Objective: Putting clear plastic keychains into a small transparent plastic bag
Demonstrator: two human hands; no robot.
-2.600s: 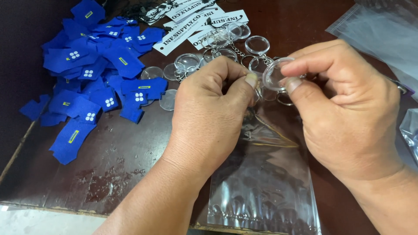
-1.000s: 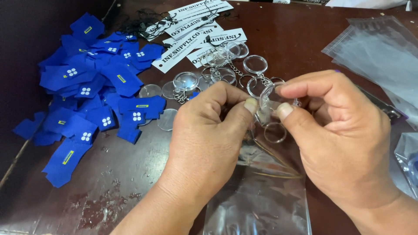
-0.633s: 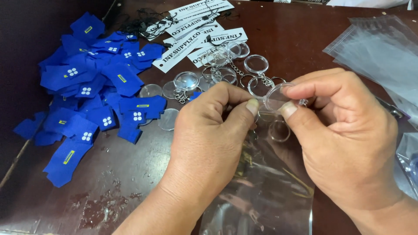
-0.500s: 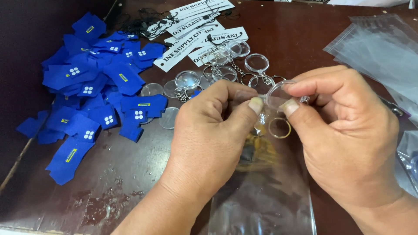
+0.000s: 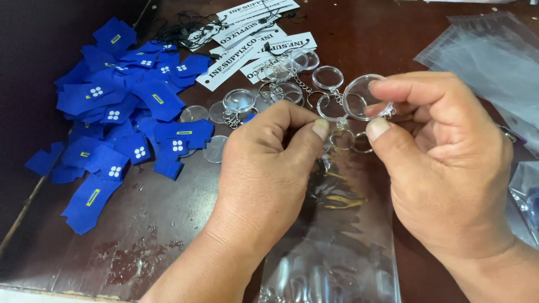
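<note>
head view: one camera looked down over both hands above a dark brown table [image 5: 140,247].
step in hand: the two hands appeared to be working a clear round keychain case [image 5: 364,96] and its small chain; this is my reading of the pose only.
doing it well: i judged that the disc wanted a light pinch at its rim, so the clear faces stayed free of smears, while the other hand steadied the chain close to the metal ring [image 5: 341,139] so nothing twisted.
right hand [image 5: 443,168]: closed in a pinch, thumb below and forefinger above, grasping the clear round keychain case by its right edge; the remaining fingers curled loosely behind.
left hand [image 5: 264,174]: fingers curled inward with the thumb tip pressed toward the forefinger, just beside the metal ring; it seemed to nip the chain, yet the held piece was hidden, so i cannot tell for sure.
where the case was: lifted between the hands, above a clear plastic bag [image 5: 337,247] that lay flat on the table beneath them.
loose cases [image 5: 281,84]: more clear discs with chains lay just beyond the fingers.
blue felt pieces [image 5: 123,112]: heaped at the left, well apart from the hands.
white paper tags [image 5: 247,39]: fanned out at the top, printed in black.
spare bags [image 5: 488,50]: stacked at the right edge.
</note>
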